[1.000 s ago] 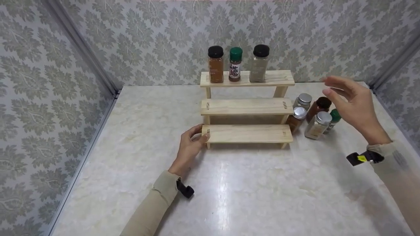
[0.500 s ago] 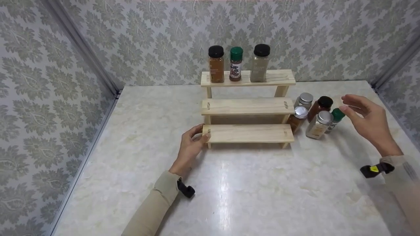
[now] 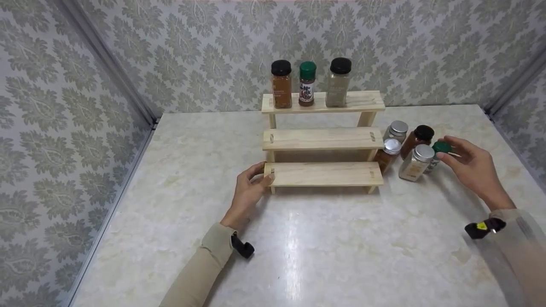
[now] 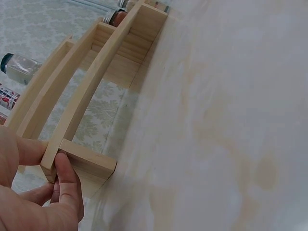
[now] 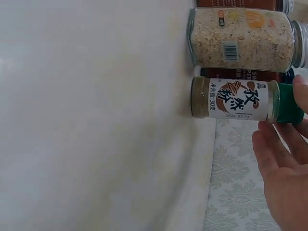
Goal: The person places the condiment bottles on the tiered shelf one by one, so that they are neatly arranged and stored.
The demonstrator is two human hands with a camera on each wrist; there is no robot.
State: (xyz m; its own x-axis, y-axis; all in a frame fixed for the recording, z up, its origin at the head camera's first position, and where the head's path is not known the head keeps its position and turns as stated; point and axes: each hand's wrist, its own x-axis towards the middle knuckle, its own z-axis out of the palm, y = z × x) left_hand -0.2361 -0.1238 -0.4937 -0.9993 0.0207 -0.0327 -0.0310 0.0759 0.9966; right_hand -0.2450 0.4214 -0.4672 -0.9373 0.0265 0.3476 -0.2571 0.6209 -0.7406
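Note:
A three-tier wooden spice rack point(image 3: 324, 174) stands on the table. My left hand point(image 3: 248, 187) pinches the left end of its lowest shelf, with thumb on top and fingers beneath, as the left wrist view of the rack point(image 4: 89, 94) shows. On the right, my right hand point(image 3: 475, 172) has thumb and fingers around the green cap of a small spice jar point(image 5: 238, 99). That jar stands upright on the table and has a white label with Chinese writing. Beside it is a silver-capped jar point(image 5: 240, 39) of pale granules.
On the top shelf stand an orange-brown spice jar point(image 3: 282, 87), a small green-capped jar point(image 3: 306, 87) and a black-capped grey jar point(image 3: 338, 85). Right of the rack cluster a dark-capped jar point(image 3: 420, 138) and two silver-capped jars, one clear point(image 3: 396, 130), one reddish-brown point(image 3: 387, 160). Patterned walls enclose the table.
My right hand has come down from above the jar cluster, swung out to the right, and closed in around the green cap. The left hand has stayed on the rack.

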